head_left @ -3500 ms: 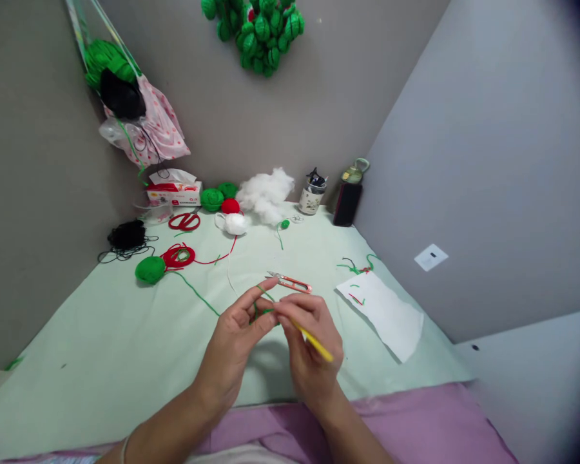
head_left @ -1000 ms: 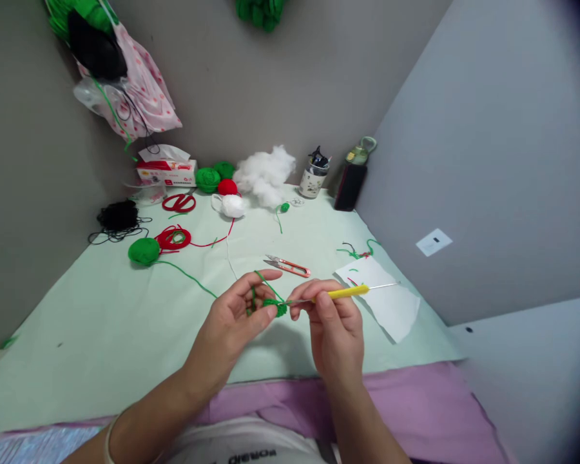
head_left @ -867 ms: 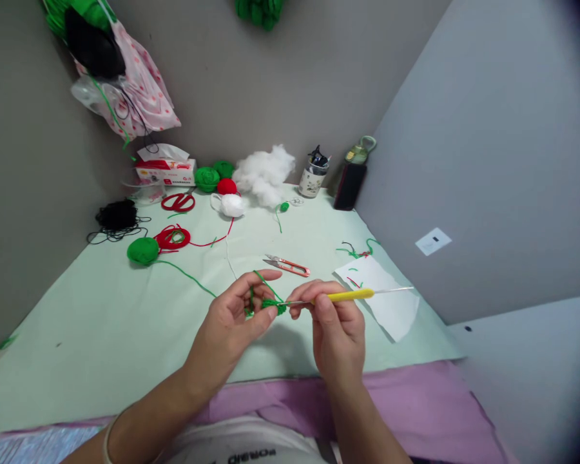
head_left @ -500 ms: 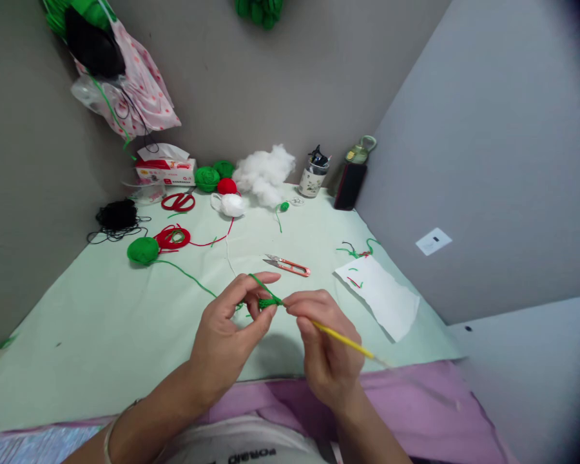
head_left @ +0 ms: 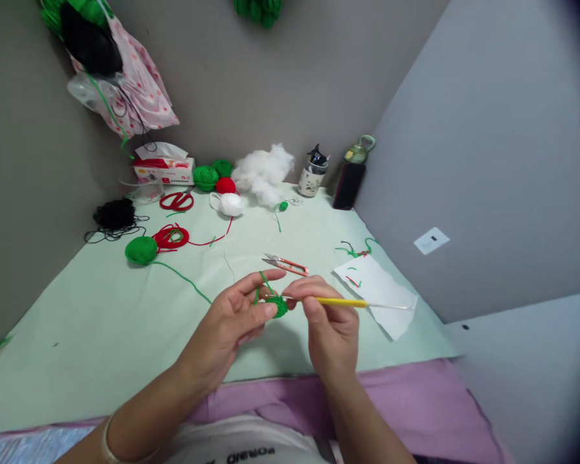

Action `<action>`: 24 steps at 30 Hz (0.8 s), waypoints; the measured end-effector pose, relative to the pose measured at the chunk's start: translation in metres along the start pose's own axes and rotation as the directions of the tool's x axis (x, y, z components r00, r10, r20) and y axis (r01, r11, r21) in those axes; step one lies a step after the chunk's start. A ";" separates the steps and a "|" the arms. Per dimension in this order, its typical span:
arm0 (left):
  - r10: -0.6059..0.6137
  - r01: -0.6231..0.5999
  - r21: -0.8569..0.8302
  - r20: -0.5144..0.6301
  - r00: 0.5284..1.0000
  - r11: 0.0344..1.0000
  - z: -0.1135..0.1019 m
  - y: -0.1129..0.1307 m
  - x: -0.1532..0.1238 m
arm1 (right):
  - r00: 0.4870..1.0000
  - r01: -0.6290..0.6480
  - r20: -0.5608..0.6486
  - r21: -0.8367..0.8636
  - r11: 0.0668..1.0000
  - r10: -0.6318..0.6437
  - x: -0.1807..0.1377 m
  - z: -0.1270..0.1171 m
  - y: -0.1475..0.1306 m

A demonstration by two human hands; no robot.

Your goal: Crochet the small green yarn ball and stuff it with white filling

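Note:
Between the thumb and fingers of my left hand [head_left: 232,322] is a small green crochet piece [head_left: 279,308]. Green yarn [head_left: 186,278] runs from a ball on the left to this hand and loops over its raised index finger. My right hand [head_left: 331,325] is closed on a crochet hook [head_left: 343,301] with a yellow grip and metal ends. The hook lies almost level, its left tip at the upper edge of the green piece. Parts of the piece are hidden behind my left fingers.
Orange thread snips [head_left: 286,265] lie just beyond my hands. A green yarn ball [head_left: 141,250], coiled red yarn [head_left: 171,236] and red scissors [head_left: 176,201] are at left. White stuffing [head_left: 263,171] sits at the back. White paper [head_left: 379,299] with yarn scraps lies right.
The hook has swung from slanting down to the right to nearly level. My left hand has turned the green piece, so more of it shows.

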State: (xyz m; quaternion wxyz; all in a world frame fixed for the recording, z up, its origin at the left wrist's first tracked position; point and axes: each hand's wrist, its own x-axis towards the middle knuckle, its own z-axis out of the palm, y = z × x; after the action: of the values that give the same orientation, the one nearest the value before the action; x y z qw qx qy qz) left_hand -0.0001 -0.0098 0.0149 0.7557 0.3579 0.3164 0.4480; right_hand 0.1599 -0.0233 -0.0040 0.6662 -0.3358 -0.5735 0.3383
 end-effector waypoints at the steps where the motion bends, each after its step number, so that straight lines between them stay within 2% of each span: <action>1: 0.024 -0.024 0.026 -0.008 1.000 0.999 0.001 -0.002 0.000 | 1.000 -0.003 0.010 -0.021 1.000 0.003 0.000 0.001 0.001; 3: 0.086 -0.082 0.074 -0.052 0.995 0.994 0.003 -0.006 0.000 | 1.000 0.028 0.014 -0.105 0.994 -0.026 -0.004 0.002 0.002; 5: 0.124 -0.115 0.095 -0.101 0.987 0.989 0.004 -0.009 0.001 | 0.993 0.118 0.041 -0.253 0.960 -0.111 -0.008 0.002 0.002; 7: 0.087 -0.081 0.056 -0.109 0.990 0.995 0.004 -0.009 0.002 | 0.965 0.261 0.123 -0.412 0.873 -0.231 -0.011 0.000 0.002; 9: -0.014 0.012 -0.028 -0.064 0.998 1.000 0.003 -0.007 0.003 | 0.941 0.338 0.167 -0.467 0.817 -0.294 -0.011 -0.002 0.002; 11: -0.092 0.089 -0.114 -0.017 0.996 0.990 0.001 -0.005 0.005 | 0.963 0.266 0.071 -0.384 0.884 -0.259 -0.007 -0.004 0.001; 13: -0.093 0.090 -0.156 -0.011 0.996 0.984 -0.002 -0.003 0.006 | 0.992 0.090 -0.070 -0.181 0.979 -0.104 -0.002 -0.004 0.001; 14: -0.072 0.068 -0.154 -0.021 0.997 0.986 -0.002 -0.003 0.006 | 0.995 0.006 -0.102 -0.066 0.998 -0.013 0.000 -0.004 0.001; 16: -0.019 0.015 -0.094 -0.040 0.999 0.995 -0.001 -0.004 0.005 | 0.991 -0.105 -0.077 0.091 0.990 0.112 0.001 -0.002 0.003; 18: 0.036 -0.035 0.017 -0.054 0.998 0.999 0.000 -0.006 0.003 | 0.990 -0.132 -0.033 0.107 0.985 0.137 0.000 0.000 0.006; 21: 0.095 -0.085 0.171 -0.052 0.994 0.982 -0.001 -0.009 0.000 | 0.987 -0.153 -0.045 0.083 0.985 0.157 -0.002 0.002 0.009; 24: 0.102 -0.089 0.228 -0.047 0.994 0.970 -0.004 -0.010 -0.001 | 0.968 -0.231 -0.057 0.177 0.957 0.244 0.001 0.001 0.008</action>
State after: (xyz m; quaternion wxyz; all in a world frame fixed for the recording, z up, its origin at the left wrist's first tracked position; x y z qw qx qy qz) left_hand 0.0009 -0.0126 0.0048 0.6782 0.4430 0.3696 0.4553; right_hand 0.1587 -0.0182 -0.0102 0.6688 -0.3575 -0.4718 0.4498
